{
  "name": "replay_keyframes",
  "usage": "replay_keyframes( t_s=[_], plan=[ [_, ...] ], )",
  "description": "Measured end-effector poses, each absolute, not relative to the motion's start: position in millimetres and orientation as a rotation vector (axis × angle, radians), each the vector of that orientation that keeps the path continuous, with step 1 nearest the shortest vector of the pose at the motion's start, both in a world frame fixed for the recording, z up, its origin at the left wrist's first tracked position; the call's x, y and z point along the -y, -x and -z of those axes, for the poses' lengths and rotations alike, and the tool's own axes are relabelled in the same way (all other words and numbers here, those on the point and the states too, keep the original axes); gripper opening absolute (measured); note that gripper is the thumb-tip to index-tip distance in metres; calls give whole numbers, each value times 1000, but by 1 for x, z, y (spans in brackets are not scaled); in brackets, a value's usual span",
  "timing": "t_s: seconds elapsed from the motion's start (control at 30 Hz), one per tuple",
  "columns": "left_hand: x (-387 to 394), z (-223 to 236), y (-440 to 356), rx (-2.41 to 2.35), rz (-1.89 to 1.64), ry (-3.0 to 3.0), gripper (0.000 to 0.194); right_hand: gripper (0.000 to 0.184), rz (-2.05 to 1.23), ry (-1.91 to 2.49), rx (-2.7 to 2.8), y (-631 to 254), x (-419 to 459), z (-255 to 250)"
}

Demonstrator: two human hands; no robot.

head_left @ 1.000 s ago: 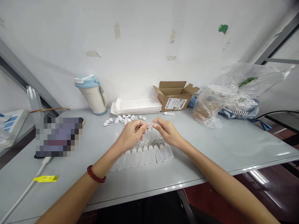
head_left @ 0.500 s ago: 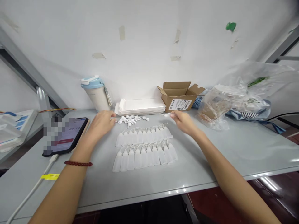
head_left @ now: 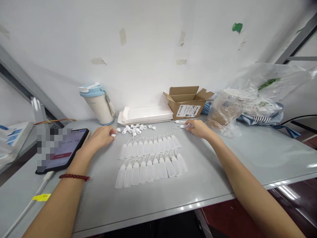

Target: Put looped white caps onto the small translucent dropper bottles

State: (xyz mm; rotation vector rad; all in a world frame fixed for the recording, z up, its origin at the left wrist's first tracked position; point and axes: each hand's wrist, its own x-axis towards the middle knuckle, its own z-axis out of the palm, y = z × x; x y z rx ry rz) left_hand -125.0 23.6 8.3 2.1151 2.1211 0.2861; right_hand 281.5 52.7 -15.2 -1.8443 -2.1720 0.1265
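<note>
Left hand [head_left: 100,138]: is pinching a small white cap [head_left: 113,135] beside the loose caps [head_left: 132,129] near the tabletop's [head_left: 210,172] far edge. Right hand [head_left: 198,129]: is closing around a slim white plastic piece [head_left: 185,126]. Two rows of dropper bottles [head_left: 150,165] are lying mid-tabletop, side by side, keeping each bottle separate.

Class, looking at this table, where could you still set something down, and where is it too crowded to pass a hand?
Free: the table right of the bottles, below the bag, and the strip between bottles and front edge. Crowded: the back, where the caps sit by the white stack and left hand.
</note>
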Motion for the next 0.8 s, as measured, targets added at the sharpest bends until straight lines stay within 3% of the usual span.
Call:
replay_keyframes(
  t_s=[0.53, 0.8],
  plan=[
    [-12, -18, 110, -1925, -477, -2100, 10, 34, 51, 1763, 1964, -276, -66, 35],
    [1, -32, 75, -1844, -596, -2133, 16, 29, 31, 1712, 1968, -283, -61, 22]
  ],
)
